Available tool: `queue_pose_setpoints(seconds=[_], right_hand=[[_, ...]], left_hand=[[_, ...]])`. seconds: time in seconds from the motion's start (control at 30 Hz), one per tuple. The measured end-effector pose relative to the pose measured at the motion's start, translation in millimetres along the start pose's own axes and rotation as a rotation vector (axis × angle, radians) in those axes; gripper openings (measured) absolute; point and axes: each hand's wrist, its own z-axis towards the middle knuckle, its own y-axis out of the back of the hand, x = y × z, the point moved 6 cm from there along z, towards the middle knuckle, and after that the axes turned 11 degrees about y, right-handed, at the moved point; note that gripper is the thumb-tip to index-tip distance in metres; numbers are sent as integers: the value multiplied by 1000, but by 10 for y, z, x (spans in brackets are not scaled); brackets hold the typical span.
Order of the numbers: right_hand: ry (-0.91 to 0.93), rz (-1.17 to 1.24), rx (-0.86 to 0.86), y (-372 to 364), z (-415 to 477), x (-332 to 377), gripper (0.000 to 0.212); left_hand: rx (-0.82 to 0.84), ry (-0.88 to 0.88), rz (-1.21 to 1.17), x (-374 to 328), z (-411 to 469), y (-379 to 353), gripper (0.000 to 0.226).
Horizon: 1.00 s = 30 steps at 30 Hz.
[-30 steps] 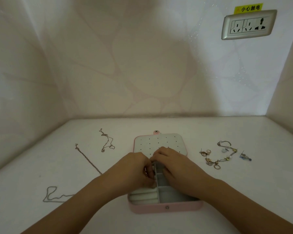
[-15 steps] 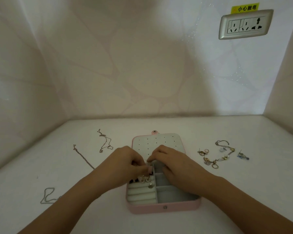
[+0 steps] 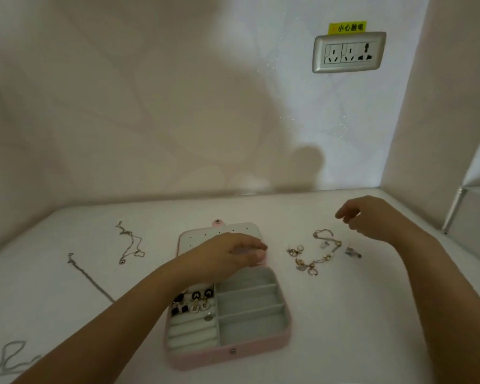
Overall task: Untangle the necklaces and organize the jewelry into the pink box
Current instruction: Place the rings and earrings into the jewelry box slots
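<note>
The pink box [image 3: 227, 353] lies open in the middle of the white table, its perforated lid [image 3: 205, 235] folded back. Several earrings [image 3: 191, 302] sit in its left ring rolls; the right compartments [image 3: 250, 300] hold nothing. My left hand [image 3: 227, 256] hovers over the box's hinge with loosely curled fingers and holds nothing. My right hand [image 3: 372, 220] hangs above a pile of gold jewelry [image 3: 313, 256], fingers relaxed, apart from it. A thin necklace [image 3: 129, 242] and a long chain [image 3: 89, 278] lie to the left of the box.
A small clear earring piece [image 3: 352, 253] lies right of the gold pile. Another chain loop [image 3: 10, 356] lies at the near left edge. Walls close in the table at the back and right; a socket [image 3: 348, 52] is on the back wall.
Both hands have left the box's left compartment, where earrings now show. My right hand moved right to above the gold pile; my left hand lifted toward the hinge.
</note>
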Motion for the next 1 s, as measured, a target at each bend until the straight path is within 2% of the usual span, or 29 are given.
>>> queue_pose_setpoints(seconds=[0.1,0.2,0.33,0.53,0.83,0.9,0.93,1.0], right_hand=[[-147,21,77,-6,-18,-302,30],[-210,109,104,6,-51,-403,18],[-190,158,171,-47,-73,-407,11],[-99,88,218,-118,-90,-243,5],[-118,-23,119,-109,-54,-213,11],[-112,-65,29,-35,-44,-129,19],[-84,-25,-35,4,-48,-50,19],[12,233,-117,41,-78,184,12]], left_hand=[[0,-3,-4,-40,51,-12,33],[-31,-12,-23,-3,111,-19,29],[-51,-52,-50,63,165,-52,24],[-51,-75,-61,105,196,-52,25],[-53,-64,-80,55,162,-24,22],[-87,-68,-97,21,131,19,19],[-122,-69,-111,17,122,45,19],[-201,-69,-199,30,111,102,22]])
